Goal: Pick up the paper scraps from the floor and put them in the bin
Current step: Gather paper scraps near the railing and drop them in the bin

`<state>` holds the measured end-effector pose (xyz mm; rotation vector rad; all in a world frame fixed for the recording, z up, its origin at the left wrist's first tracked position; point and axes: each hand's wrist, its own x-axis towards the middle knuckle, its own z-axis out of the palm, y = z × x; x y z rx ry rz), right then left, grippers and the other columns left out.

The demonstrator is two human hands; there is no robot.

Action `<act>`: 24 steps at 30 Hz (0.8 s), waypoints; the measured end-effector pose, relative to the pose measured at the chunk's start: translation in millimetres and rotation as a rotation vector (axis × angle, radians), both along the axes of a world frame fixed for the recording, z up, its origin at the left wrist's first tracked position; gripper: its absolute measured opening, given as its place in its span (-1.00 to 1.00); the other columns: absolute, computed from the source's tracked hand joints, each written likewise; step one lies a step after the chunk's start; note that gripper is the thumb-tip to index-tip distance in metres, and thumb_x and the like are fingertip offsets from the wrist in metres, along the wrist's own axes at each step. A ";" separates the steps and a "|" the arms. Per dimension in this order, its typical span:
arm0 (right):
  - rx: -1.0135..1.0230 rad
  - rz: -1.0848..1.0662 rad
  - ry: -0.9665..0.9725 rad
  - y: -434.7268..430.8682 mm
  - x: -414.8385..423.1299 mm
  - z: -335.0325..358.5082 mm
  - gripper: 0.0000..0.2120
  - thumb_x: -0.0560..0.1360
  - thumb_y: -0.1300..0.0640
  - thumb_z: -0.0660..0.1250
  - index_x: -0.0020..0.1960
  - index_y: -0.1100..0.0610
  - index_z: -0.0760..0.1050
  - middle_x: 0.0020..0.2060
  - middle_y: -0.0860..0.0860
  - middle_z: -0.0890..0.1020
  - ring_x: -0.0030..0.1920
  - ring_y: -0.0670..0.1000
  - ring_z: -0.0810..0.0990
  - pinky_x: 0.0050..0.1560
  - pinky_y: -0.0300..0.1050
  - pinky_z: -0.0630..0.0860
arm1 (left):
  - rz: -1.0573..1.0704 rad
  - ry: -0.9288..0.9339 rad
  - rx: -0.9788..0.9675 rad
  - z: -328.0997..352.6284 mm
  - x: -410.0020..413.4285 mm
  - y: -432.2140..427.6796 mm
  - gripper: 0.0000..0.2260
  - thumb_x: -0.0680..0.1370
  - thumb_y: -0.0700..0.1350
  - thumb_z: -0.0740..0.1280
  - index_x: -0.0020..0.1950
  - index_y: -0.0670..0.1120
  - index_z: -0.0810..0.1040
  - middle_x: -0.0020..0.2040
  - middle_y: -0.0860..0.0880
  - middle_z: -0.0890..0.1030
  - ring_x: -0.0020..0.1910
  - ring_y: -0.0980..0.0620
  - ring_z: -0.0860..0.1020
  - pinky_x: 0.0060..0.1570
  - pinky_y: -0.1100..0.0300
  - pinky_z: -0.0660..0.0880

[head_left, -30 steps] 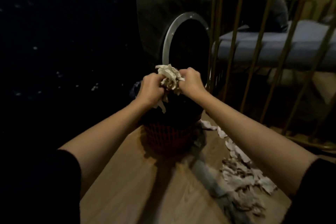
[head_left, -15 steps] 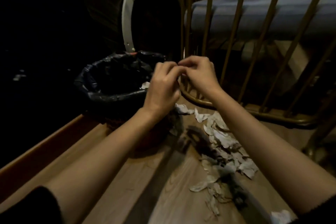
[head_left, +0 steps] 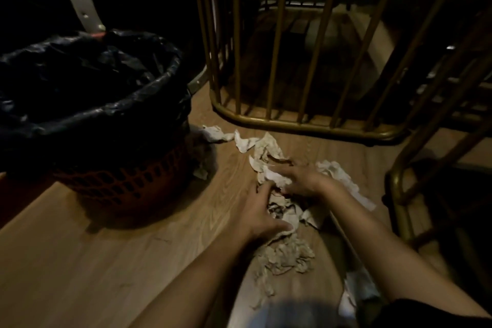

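Note:
Torn white paper scraps (head_left: 269, 152) lie in a loose pile on the wooden floor, right of the bin. The bin (head_left: 125, 189) is a red mesh basket lined with a black bag (head_left: 87, 74), standing at the left. My left hand (head_left: 259, 214) rests on the near side of the pile, fingers curled over scraps. My right hand (head_left: 300, 180) presses on the far side, fingers spread into the paper. Both hands touch the scraps between them; whether either has a firm hold is unclear.
A brass-coloured barred frame (head_left: 292, 125) stands just behind the pile, and a second barred frame (head_left: 399, 189) stands at the right. A white curved rim (head_left: 77, 5) rises behind the bin. More scraps (head_left: 282, 258) trail toward me.
A second ago both hands held a wad of scraps above the bin. The wad is gone from them, and they have dropped to the floor pile at the right.

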<state>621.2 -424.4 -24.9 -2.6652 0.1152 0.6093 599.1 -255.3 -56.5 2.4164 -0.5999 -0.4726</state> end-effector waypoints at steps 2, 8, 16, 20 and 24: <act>0.004 -0.050 -0.114 -1.8 -15.8 -18.6 -0.56 0.53 0.12 0.27 0.37 -0.16 0.32 0.45 0.09 0.24 0.43 0.19 0.21 0.39 0.07 0.20 | -0.039 -0.114 0.077 -9.8 -13.7 -10.0 -0.31 0.25 0.24 0.43 0.30 0.18 0.23 0.33 -0.06 0.28 0.28 -0.15 0.29 0.21 -0.10 0.41; 0.100 -0.275 -0.495 9.1 -50.7 -57.1 -0.60 0.39 0.42 0.25 0.11 0.09 0.60 0.14 0.15 0.50 0.21 0.17 0.46 0.15 -0.11 0.39 | -0.131 -0.194 -0.006 -21.7 -32.4 -14.0 -0.85 0.48 -0.19 0.25 0.01 -0.15 0.54 0.11 -0.13 0.48 0.10 -0.07 0.45 0.00 0.12 0.43; 0.516 -0.611 -0.575 -13.5 -41.7 6.4 -0.76 0.41 0.35 0.31 -0.06 0.11 0.66 -0.11 0.03 0.67 -0.04 0.00 0.62 -0.03 -0.14 0.54 | 0.092 -0.295 -0.241 5.9 -16.1 43.9 -0.90 0.43 -0.29 0.26 -0.22 -0.14 0.55 -0.29 0.03 0.53 -0.33 0.12 0.47 -0.35 0.33 0.24; 0.351 -0.672 -0.583 -42.4 -74.4 8.7 -0.86 0.43 0.25 0.34 -0.05 0.19 0.63 -0.11 0.12 0.69 -0.06 0.09 0.64 -0.11 -0.06 0.56 | -0.042 -0.283 -0.191 3.4 -40.3 47.1 -0.87 0.49 -0.20 0.26 0.02 -0.10 0.51 0.05 -0.05 0.50 -0.01 0.03 0.48 -0.11 0.33 0.29; -0.049 -0.498 -0.239 -38.2 -127.0 -36.8 -0.61 0.48 0.07 0.30 0.26 0.20 0.44 0.27 0.21 0.45 0.30 0.20 0.38 0.28 -0.01 0.30 | -0.230 -0.197 0.042 -17.0 -72.7 21.1 -0.54 0.52 0.00 0.22 0.40 0.08 0.20 0.41 -0.18 0.25 0.37 -0.21 0.27 0.32 -0.04 0.36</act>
